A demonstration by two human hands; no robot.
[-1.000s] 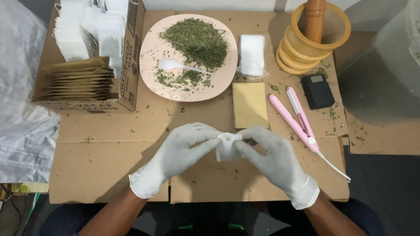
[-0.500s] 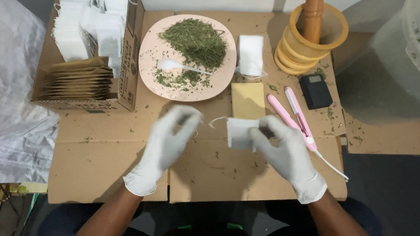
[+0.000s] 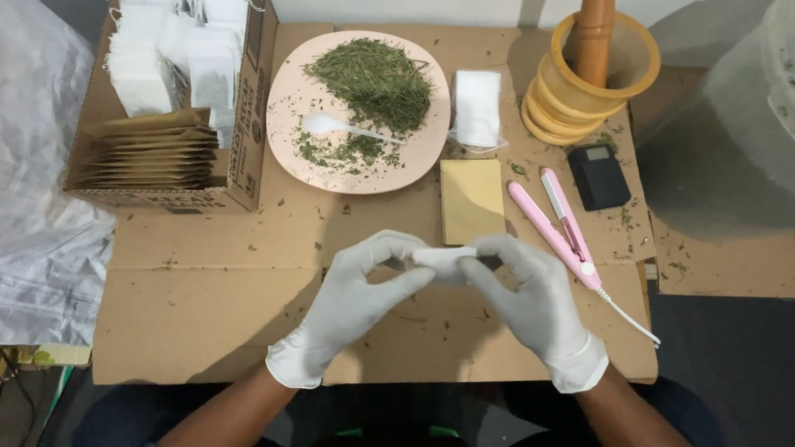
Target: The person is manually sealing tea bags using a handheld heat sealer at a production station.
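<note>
Both gloved hands meet low over the cardboard work surface [image 3: 220, 314]. Left hand [image 3: 354, 291], fingers curled in, thumb and forefinger pinching one end of a small white tea bag [image 3: 445, 256]. Right hand [image 3: 529, 295] closed on the other end, fingertips pressed to it. The bag sits between the two hands, lifted just off the cardboard; whether it has been filled cannot be told.

Step in hand, by my reading: handling a single bag, either folding its mouth or readying it to be closed. The next move seems to call for a steady two-point pinch so the mouth stays flat and nothing spills.

Just beyond the hands: a flat tan envelope [image 3: 471, 199] and, to its right, a pink clamp-style heat sealer [image 3: 556, 225] with a white cord trailing toward the right edge. Small black scale [image 3: 598, 177] beside it.

Further out: pink plate [image 3: 283, 110] with a heap of dried green herb [image 3: 373, 82] and a white spoon [image 3: 325, 125]. A stack of empty white bags [image 3: 476, 107] right of the plate. Yellow mortar [image 3: 559, 94] with a wooden pestle [image 3: 594, 26].

Far left: cardboard box [image 3: 253, 70] of white bags and tan envelopes. Far right: large translucent bucket [image 3: 774, 121] holding more herb.
</note>
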